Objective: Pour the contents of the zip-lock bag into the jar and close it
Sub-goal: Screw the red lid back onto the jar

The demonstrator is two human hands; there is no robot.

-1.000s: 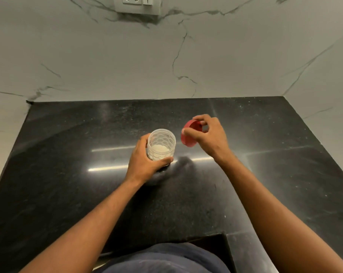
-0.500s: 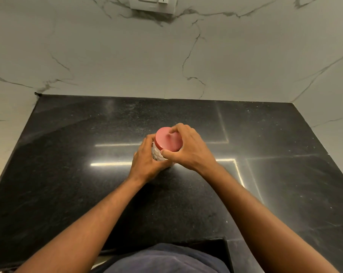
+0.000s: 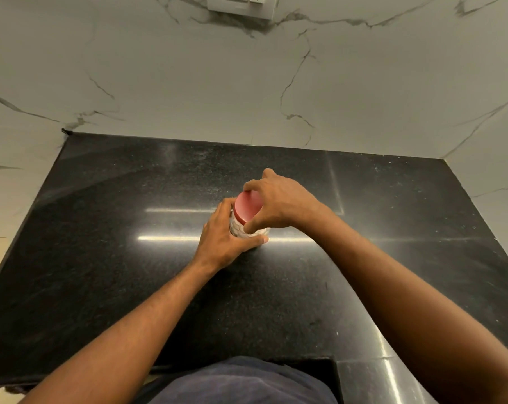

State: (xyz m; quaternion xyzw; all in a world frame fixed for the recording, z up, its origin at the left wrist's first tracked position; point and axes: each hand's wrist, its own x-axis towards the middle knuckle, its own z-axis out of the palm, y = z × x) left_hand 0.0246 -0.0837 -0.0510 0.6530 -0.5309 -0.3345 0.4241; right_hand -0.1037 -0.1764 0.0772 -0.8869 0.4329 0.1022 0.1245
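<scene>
A small clear jar (image 3: 240, 230) with a honeycomb pattern stands upright on the black counter (image 3: 101, 258), near its middle. A red lid (image 3: 247, 209) sits on top of the jar. My left hand (image 3: 223, 237) wraps around the jar's body from the left, thumb across its front. My right hand (image 3: 279, 204) grips the lid's rim from the right, fingers curled over its far edge and thumb at its near edge. Most of the jar is hidden by both hands. No zip-lock bag is in view.
A marble wall (image 3: 188, 83) rises behind the counter and at both sides. A switch plate (image 3: 241, 5) is on the wall at the top. The counter's front edge has a notch near my body (image 3: 241, 383).
One second ago my right hand held the red lid beside the uncovered jar. It brought the lid onto the jar's mouth, and the fingers have since shifted around the lid's rim.
</scene>
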